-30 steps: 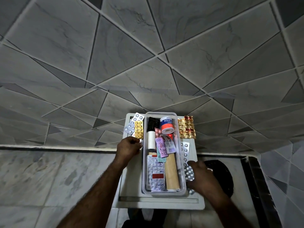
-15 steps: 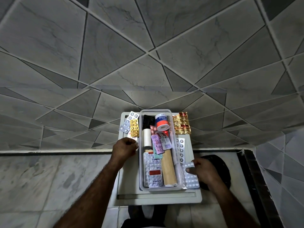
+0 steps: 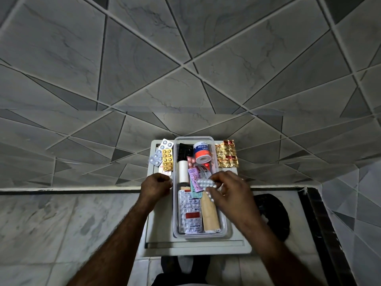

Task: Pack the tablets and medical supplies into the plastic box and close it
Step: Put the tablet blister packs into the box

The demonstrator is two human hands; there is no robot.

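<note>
Nearest the person, a white rectangular plastic tray (image 3: 158,234) sits on a pale stand above the marbled floor tiles, and a clear, lidless, long plastic box (image 3: 199,234) lies lengthwise on it, close to its middle. In the box's near half a silver tablet strip with a red label (image 3: 189,213) lies flat on the left, touching a tan rolled bandage (image 3: 210,216) on the right. Over the middle of the box the right hand (image 3: 228,195) pinches silver blister strips (image 3: 206,183) between thumb and fingertips, the other fingers loosely bent; the strips are above the box's contents, and whether they touch them cannot be told. The left hand (image 3: 155,185) is on the tray against the box's left wall, fingers curled under into a fist; whether they hold anything cannot be told. Beyond the hands, inside the box, lie pink and purple sachets (image 3: 193,176), a white tube (image 3: 183,172), a black pack (image 3: 184,151) at the far left corner and a white roll of adhesive tape with a blue label and orange band (image 3: 203,154) at the far right. Outside the box, on the tray's far left, a yellow blister card (image 3: 167,159) overlaps round-tablet silver cards (image 3: 160,152); on the far right lie crinkled gold foil strips (image 3: 226,153). A grey tiled wall (image 3: 185,69) rises behind.
</note>
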